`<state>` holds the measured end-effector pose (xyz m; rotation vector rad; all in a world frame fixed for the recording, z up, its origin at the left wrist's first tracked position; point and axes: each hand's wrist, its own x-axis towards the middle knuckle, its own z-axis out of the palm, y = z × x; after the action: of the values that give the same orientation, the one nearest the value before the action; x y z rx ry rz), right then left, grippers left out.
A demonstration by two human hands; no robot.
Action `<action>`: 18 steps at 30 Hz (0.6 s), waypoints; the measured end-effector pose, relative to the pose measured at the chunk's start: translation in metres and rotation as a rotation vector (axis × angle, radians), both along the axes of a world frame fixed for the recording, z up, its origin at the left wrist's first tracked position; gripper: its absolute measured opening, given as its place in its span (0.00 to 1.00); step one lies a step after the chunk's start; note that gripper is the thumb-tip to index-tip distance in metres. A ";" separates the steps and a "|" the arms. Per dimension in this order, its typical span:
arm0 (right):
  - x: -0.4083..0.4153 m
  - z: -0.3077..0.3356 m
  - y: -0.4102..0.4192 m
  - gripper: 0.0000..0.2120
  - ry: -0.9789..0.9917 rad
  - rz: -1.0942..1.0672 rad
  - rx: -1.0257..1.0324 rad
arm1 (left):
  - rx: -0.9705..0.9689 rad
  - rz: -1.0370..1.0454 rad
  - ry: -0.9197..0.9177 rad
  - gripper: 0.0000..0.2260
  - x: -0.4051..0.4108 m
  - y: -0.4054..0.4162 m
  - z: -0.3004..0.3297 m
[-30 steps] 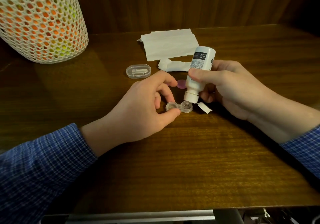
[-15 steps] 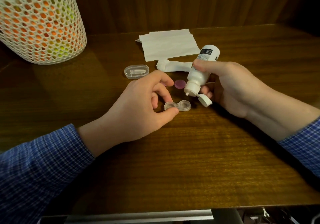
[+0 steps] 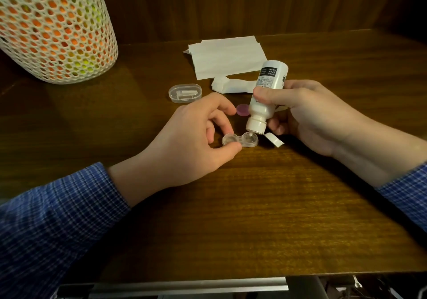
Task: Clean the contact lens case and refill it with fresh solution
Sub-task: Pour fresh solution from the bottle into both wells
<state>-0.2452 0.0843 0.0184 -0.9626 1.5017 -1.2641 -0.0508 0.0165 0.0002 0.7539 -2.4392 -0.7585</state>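
Lens case (image 3: 240, 140) sits on the bench (image 3: 254, 206), pinched at its near well by our left hand (image 3: 191, 137). Our right hand (image 3: 307, 116) grips the solution bottle (image 3: 265, 93), nozzle over the far well. We squeeze gently, keep it steady, avoid overflow.

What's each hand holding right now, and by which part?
Right hand grips the white solution bottle around its middle, nozzle tipped down. Left hand pinches the lens case at its left well.
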 end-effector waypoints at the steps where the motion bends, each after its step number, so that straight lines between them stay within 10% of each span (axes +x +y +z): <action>1: 0.000 0.000 0.000 0.13 0.004 -0.001 0.000 | -0.002 0.000 -0.003 0.22 0.000 0.000 0.000; 18: -0.001 -0.001 0.000 0.09 0.022 0.001 -0.017 | 0.016 0.002 -0.005 0.23 0.000 0.000 0.000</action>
<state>-0.2463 0.0841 0.0177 -0.9908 1.5098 -1.2713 -0.0505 0.0162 0.0003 0.7655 -2.4390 -0.7769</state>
